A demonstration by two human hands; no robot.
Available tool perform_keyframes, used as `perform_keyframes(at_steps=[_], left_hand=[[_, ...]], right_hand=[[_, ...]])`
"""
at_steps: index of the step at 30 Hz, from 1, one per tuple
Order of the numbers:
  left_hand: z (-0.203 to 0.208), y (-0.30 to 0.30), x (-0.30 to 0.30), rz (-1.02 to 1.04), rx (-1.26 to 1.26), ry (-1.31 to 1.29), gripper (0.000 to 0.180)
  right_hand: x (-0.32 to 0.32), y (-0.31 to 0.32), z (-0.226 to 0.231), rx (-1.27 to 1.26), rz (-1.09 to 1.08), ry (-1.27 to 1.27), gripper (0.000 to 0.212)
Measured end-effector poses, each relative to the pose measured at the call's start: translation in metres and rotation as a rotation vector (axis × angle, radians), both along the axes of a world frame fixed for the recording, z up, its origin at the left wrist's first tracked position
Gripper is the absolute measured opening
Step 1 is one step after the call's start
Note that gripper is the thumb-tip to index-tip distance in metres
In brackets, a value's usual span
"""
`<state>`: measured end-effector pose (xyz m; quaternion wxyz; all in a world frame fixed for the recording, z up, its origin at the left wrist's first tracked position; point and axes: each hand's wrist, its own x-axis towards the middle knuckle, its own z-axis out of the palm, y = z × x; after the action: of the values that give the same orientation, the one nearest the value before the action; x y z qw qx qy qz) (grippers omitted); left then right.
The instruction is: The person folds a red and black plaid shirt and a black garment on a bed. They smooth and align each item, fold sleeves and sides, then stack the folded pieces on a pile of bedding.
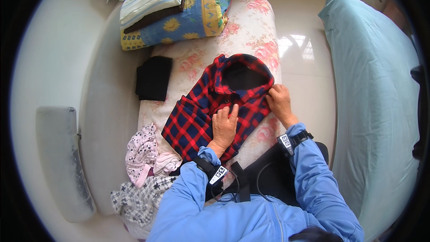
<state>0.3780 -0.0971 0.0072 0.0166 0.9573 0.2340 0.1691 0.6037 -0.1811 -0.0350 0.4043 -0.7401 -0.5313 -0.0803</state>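
Observation:
A red and navy plaid shirt [191,115] lies folded on the floral bed sheet, its collar at the far end and its dark lining showing in the neck opening. My left hand [225,128] rests on the front of it, just below the collar buttons, with the fingers stretched out. At the right side of the collar, my right hand [280,102] has its fingers closed on the shirt's edge. The fingertips of that hand are partly hidden.
Left of the shirt lies a folded black garment [154,78]. Nearer me are a crumpled pink printed garment [141,152] and a grey-and-white patterned cloth [142,199]. A blue-and-yellow quilt [197,4] bears a folded striped cloth [152,1]. A teal-covered piece [363,85] stands at right.

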Motion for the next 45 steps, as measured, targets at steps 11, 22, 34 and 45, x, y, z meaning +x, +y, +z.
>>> perform_keyframes(at_steps=[11,22,34,45], left_hand=[[-0.007,-0.009,0.007,-0.299,-0.161,0.315,0.076],[0.006,-0.012,0.005,-0.251,-0.170,0.295,0.069],[0.000,0.126,-0.001,0.473,-0.112,-0.361,0.025],[0.004,0.129,0.000,0.496,-0.143,0.004,0.032]], right_hand=[[-0.002,-0.004,0.012,0.066,-0.046,0.088,0.029],[-0.018,-0.001,0.007,-0.047,-0.118,-0.022,0.053],[0.015,0.040,0.079,0.166,0.168,0.075,0.020],[-0.013,0.209,0.077,-0.260,0.432,-0.153,0.036]])
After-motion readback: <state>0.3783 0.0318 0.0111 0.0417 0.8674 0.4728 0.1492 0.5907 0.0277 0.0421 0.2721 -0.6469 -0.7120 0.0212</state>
